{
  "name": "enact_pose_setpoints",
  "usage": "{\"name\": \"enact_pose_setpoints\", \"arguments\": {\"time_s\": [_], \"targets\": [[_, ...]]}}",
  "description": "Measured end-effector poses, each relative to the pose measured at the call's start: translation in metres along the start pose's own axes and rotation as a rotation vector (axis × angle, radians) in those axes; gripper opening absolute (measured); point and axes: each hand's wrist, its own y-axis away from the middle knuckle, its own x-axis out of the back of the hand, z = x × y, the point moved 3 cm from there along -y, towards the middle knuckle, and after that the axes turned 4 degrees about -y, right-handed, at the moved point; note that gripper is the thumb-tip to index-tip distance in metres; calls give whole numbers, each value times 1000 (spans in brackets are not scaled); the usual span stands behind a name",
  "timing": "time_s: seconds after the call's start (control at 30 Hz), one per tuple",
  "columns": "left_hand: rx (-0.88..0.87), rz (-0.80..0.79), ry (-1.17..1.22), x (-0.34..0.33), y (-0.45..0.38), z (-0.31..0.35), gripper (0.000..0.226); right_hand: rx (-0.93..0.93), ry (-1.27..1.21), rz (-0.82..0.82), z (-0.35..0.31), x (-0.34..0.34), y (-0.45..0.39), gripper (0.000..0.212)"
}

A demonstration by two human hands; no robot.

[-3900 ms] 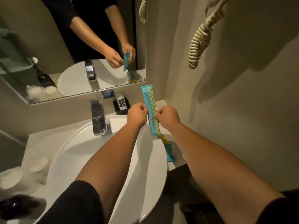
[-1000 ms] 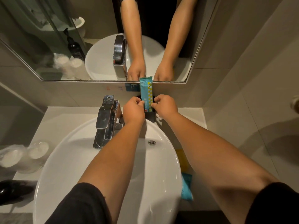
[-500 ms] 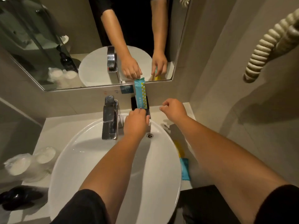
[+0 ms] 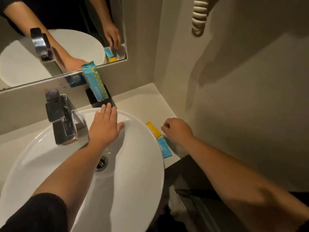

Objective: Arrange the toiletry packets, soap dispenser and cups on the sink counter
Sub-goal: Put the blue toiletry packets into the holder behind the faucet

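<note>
A long turquoise toiletry packet (image 4: 95, 82) stands tilted in a black holder (image 4: 93, 97) against the wall behind the basin. My left hand (image 4: 104, 125) lies flat and open on the basin's far rim, just in front of the holder, holding nothing. My right hand (image 4: 177, 129) hovers over the counter at the right with its fingers curled and nothing visible in them. Right beside it lie a yellow packet (image 4: 153, 129) and a small blue packet (image 4: 164, 148), both flat next to the basin. The cups and soap dispenser are out of view.
The white basin (image 4: 133, 190) fills the counter (image 4: 142, 104), with a chrome tap (image 4: 61, 118) at its back left. A mirror (image 4: 70, 39) hangs above. A side wall with a coiled cord (image 4: 199, 15) closes in the right.
My left hand has let go of the turquoise packet, which now stands in the holder, and rests on the basin rim. My right hand has moved right and nearer, down to the packets on the counter.
</note>
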Motion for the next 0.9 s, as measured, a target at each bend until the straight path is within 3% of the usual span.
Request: {"name": "enact_pose_setpoints", "arguments": {"time_s": [0.17,0.3,0.53,0.7,0.9], "targets": [[12,1,-1,-1,0,0,72,-158,41,-109,26,-28,22,32],[13,-3,-4,-3,1,1,71,-173,30,-146,28,-44,28,39],[31,5,-36,-3,2,2,72,-266,-171,-210,27,-50,23,43],[41,8,-23,-3,1,3,72,-290,-371,-272,32,-49,20,15],[45,-3,-14,-2,1,2,70,-290,-639,-255,31,-31,8,9]]}}
